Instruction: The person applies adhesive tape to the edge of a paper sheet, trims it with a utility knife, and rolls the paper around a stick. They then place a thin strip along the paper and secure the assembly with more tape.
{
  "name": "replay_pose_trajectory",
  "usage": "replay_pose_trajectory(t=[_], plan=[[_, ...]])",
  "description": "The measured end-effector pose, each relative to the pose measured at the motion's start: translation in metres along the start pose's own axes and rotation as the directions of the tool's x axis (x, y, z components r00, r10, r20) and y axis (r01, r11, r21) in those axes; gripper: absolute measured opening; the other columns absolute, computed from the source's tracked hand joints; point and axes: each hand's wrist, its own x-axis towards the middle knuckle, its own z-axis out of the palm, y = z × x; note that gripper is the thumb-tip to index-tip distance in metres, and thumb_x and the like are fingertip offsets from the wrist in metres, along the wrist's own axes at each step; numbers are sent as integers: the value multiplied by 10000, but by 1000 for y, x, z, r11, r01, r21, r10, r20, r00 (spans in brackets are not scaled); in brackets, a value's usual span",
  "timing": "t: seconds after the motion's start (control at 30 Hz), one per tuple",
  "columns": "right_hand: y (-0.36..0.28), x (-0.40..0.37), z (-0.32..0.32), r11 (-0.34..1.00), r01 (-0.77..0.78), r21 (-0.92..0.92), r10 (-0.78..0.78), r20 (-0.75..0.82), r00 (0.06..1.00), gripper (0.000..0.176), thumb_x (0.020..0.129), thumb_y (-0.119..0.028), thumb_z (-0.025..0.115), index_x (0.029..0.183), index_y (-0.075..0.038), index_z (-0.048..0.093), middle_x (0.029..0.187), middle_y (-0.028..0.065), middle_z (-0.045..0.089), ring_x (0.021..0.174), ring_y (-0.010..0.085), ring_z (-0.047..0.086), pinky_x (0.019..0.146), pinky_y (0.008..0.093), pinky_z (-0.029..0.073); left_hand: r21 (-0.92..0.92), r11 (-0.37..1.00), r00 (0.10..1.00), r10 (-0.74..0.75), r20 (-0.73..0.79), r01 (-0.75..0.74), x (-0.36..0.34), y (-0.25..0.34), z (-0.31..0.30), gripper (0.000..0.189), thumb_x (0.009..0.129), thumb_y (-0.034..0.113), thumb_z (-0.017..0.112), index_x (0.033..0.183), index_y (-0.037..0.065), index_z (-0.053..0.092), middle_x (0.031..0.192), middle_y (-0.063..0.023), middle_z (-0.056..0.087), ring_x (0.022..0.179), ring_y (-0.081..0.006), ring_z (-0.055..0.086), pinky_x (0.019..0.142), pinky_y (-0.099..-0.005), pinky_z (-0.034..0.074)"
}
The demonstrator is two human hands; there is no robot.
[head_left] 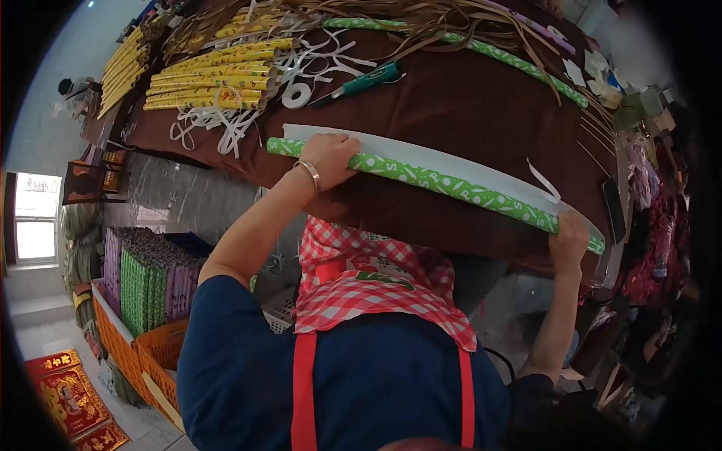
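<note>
A long green roll (444,184) with white patterns lies along the near edge of the brown-covered table (481,113), with a strip of its white underside showing on the far side. My left hand (329,156) is wrapped round it near its left end. Near the right end my right hand (570,239) grips the same roll, its fingers closed over it. A narrow white strip (544,180) sticks up from the white sheet, just left of my right hand. Beyond the roll lie a white tape roll (296,95) and a green-handled tool (370,79).
Yellow patterned tubes (214,79) and white ribbons (218,124) lie at the table's back left. Brown straps (459,30) and another green roll (519,66) are at the back. A dark phone (613,209) sits at the right edge; an orange crate (162,349) stands lower left.
</note>
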Motion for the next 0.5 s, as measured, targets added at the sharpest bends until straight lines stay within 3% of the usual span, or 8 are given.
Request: replay_pose_trajectory(t=[0.13,0.2,0.23,0.3,0.5], plan=[[-3,4,-2,999,19,-36,-22,-83,996,180,645,8,595,800,-23,509,817,143,533,832,364,553,704,454,465,3,999,991,-41,128,41,7,1,-10,316,663,272,778,857,125,575,835,-72,644,810,-301,644,715,-433,510],[-3,2,1,999,21,-23,-24,-107,994,182,638,11,593,794,-20,503,819,147,533,835,369,552,709,456,465,70,998,1000,-4,-24,6,7,-2,-6,314,657,269,775,842,125,567,819,-60,631,798,-288,637,701,-428,503],[0,0,3,1000,3,-14,-4,-57,998,186,638,8,596,800,-21,509,830,150,539,839,368,553,713,458,465,70,998,1000,-4,-27,6,6,-2,-4,314,657,269,775,842,125,567,819,-60,631,798,-288,637,701,-428,503],[3,-3,5,1000,-19,-6,19,-4,1000,190,638,5,599,806,-22,514,840,153,544,843,368,555,717,461,465,149,989,974,56,-219,-23,4,-2,-1,319,626,252,776,824,133,556,795,-41,611,786,-268,626,685,-419,493],[1,-3,-1,1000,-17,-10,17,-45,999,244,612,5,614,843,-25,544,862,153,558,843,370,555,720,462,466,103,990,950,121,-288,-95,2,-17,-14,294,623,246,743,815,142,547,791,-25,591,801,-263,617,680,-419,478]])
